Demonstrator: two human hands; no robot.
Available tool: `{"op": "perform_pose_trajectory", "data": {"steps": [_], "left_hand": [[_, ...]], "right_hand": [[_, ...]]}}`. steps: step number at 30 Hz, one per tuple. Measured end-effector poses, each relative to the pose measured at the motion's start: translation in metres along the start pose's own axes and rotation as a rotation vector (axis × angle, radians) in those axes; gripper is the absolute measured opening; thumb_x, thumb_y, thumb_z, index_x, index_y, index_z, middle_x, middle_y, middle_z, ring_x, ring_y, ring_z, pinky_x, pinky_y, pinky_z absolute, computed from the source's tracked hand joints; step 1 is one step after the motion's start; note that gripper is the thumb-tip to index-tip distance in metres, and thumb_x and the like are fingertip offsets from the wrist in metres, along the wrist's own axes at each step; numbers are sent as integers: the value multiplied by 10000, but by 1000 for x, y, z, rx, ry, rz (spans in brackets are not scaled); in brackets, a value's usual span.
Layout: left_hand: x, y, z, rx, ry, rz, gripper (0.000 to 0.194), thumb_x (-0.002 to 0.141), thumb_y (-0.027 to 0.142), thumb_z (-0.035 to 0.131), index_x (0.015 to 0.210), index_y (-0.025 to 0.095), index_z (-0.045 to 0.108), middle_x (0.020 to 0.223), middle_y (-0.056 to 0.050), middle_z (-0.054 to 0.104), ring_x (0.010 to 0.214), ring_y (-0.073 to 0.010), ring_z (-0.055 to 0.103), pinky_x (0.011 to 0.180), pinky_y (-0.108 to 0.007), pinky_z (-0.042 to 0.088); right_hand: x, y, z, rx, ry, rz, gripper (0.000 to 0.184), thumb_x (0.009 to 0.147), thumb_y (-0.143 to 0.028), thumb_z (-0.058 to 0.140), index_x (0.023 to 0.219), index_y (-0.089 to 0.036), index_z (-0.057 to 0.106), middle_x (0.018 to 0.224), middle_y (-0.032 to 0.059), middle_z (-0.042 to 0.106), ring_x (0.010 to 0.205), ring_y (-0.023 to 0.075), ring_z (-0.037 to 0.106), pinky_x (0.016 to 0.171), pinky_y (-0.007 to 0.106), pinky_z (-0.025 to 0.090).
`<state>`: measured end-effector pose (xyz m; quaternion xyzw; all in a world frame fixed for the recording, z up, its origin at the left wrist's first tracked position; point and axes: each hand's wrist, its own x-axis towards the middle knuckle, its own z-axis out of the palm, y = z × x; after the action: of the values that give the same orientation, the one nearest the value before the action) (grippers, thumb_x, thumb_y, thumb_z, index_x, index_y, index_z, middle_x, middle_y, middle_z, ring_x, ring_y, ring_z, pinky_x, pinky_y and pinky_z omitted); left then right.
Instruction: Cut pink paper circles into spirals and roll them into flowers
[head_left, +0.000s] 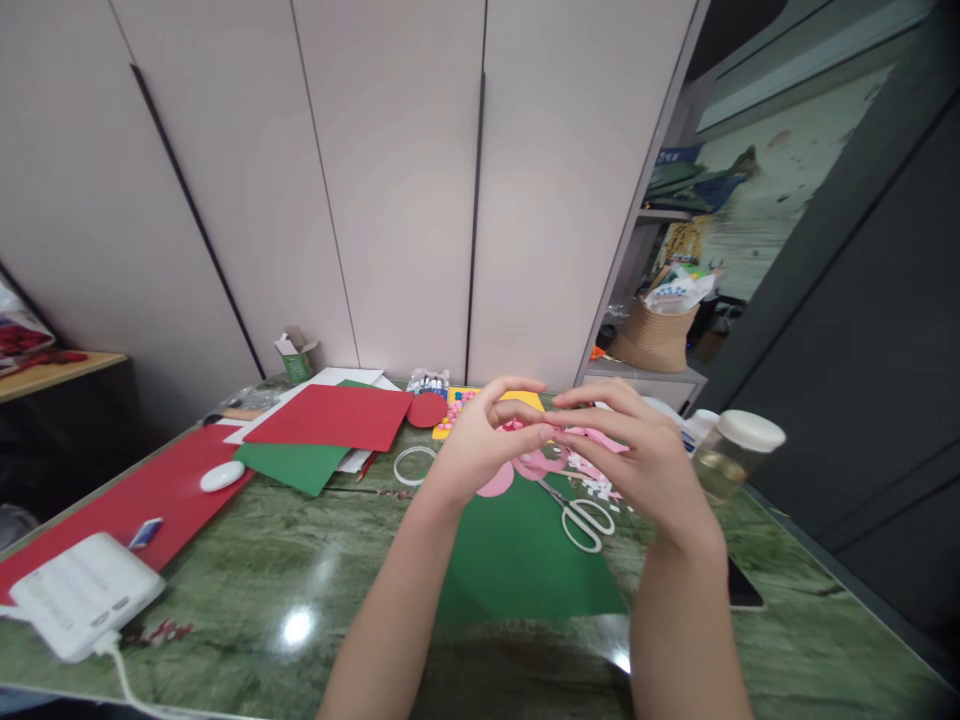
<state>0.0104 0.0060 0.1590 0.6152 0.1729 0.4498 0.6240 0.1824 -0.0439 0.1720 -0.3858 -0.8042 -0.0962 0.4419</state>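
Holding left hand (pixel 484 437) and right hand (pixel 645 450) up, fingers curved, tips close together; cannot tell whether pinching anything. Below, pink disc (pixel 496 481), and scissors (pixel 570 507) partly on green sheet (pixel 525 570).

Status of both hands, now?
Left hand: fingers curved, fingertips by the right's; grip can't be told.
Right hand: fingers curved toward the left's; grip can't be told.

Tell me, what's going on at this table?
A person holds their left hand and right hand fingertips close together above a green sheet; whether they pinch something small is unclear. White-handled scissors rest largely on the sheet, and a pink disc lies near its far edge.
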Motion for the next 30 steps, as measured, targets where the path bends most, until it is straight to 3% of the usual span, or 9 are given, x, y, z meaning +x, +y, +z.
{"op": "perform_pose_trajectory", "data": {"steps": [5,11,22,30], "left_hand": [[0,0,-1,59,0,-9,397,706,216,709,1065,207,538,846,-33,666,826,-151,638,711,-267,507],[3,-2,5,66,92,36,361,751,185,649,1087,221,522,868,-23,654,828,-129,630,733,-252,508],[2,-4,6,-22,54,34,347,745,201,665,1066,211,534,858,-23,653,811,-130,637,723,-251,503],[2,-2,-1,25,1,29,371,731,207,682,1070,207,532,820,-11,631,793,-122,613,690,-240,502]], "right_hand": [[-1,1,0,13,-91,0,287,860,-147,573,1101,-293,627,1120,18,606,1039,163,532,872,337,438],[3,2,7,-84,-2,6,170,850,-162,588,997,-226,645,1028,46,635,979,180,553,834,349,437],[6,-1,15,-59,111,19,79,802,-173,650,821,-195,576,918,38,633,924,176,570,807,332,436],[1,-1,4,-12,27,23,144,811,-189,644,944,-239,664,981,33,638,939,167,566,806,326,454]]}}
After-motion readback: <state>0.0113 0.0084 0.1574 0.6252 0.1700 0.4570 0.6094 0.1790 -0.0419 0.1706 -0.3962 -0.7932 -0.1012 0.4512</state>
